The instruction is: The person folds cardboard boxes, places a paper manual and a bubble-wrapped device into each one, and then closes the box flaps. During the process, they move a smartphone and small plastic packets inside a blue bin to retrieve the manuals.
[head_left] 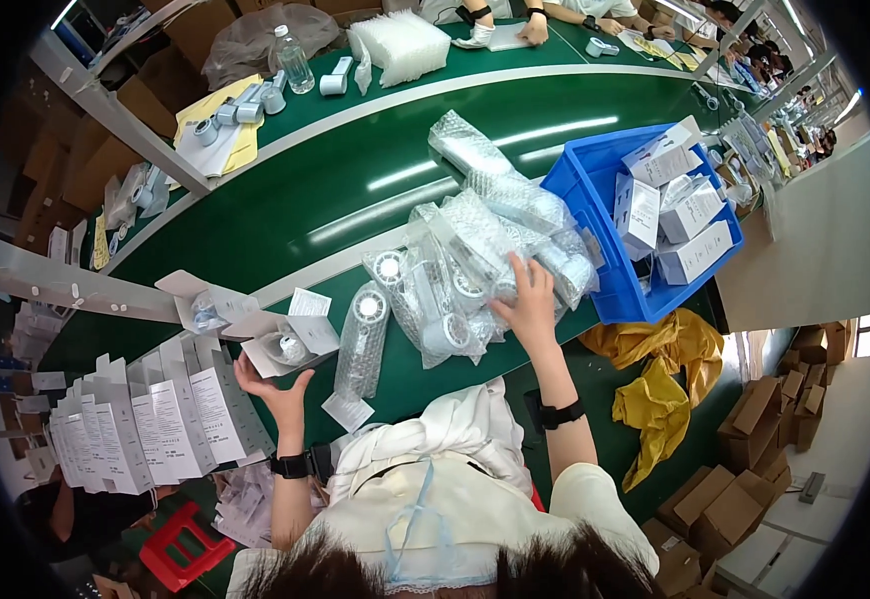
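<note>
Beside an open white box [283,344] at the table's near edge is my left hand [277,395], its fingers and thumb spread. A round white part in clear wrap shows inside that box. My right hand [532,307] reaches over a heap of bubble-wrapped devices [452,262], its spread fingers at the heap's right side. Whether the fingertips press on a bag is hard to tell. One bubble-wrapped device [362,334] with a round ringed head lies apart, between the heap and the open box. A small printed paper [348,411] lies at its lower end.
A blue bin [615,283] with several white boxes stands right of the heap. Upright open cartons [160,424] line the left side, near another open box [205,307]. Behind the green belt [355,190] are a bottle [293,62], loose devices and other people's hands.
</note>
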`<state>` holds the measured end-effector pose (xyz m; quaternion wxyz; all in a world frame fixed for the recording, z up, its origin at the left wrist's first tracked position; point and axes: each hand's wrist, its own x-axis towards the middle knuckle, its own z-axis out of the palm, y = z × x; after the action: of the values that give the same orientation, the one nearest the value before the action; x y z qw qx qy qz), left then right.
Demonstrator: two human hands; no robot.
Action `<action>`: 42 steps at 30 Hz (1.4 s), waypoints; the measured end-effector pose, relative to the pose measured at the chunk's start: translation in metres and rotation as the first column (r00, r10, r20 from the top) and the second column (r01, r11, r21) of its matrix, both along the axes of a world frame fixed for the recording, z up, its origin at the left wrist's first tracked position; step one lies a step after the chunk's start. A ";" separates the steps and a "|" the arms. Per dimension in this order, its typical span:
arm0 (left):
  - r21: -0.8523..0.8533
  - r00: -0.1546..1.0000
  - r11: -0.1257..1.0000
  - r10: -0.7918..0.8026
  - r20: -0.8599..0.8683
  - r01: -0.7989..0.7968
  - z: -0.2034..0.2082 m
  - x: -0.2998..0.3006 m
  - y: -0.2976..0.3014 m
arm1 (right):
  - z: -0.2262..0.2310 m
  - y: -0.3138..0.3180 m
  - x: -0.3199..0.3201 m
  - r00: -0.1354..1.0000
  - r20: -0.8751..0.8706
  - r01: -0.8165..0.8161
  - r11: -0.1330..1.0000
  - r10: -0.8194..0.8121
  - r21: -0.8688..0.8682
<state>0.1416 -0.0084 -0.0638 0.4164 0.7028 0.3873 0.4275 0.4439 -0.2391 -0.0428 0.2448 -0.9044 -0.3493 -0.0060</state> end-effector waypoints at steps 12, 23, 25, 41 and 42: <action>0.083 0.701 0.766 -0.531 -0.476 0.637 0.030 0.053 -0.042 | 0.014 -0.026 0.026 0.312 -0.869 0.669 0.561 0.385 0.488; -0.227 0.768 0.936 -0.352 -0.535 0.271 -0.078 0.139 -0.031 | 0.049 0.013 0.025 0.944 -0.329 0.093 0.963 -0.005 0.252; -0.240 0.823 0.935 -0.344 -0.451 0.259 -0.086 0.144 -0.043 | 0.053 0.033 0.014 0.990 -0.140 -0.061 0.966 0.026 -0.253; -0.377 0.903 0.922 -0.233 -0.361 0.087 -0.052 0.136 -0.092 | -0.099 0.287 0.181 0.874 -0.212 -0.482 0.719 0.438 -0.501; -0.385 0.897 0.919 -0.237 -0.374 0.082 -0.052 0.131 -0.092 | -0.103 0.289 0.169 0.877 -0.219 -0.477 0.727 0.428 -0.494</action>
<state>0.2728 -0.1007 -0.1156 0.4805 0.7187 0.4782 0.1549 0.6126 0.0500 -0.1456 -0.0069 -0.8226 -0.5354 0.1916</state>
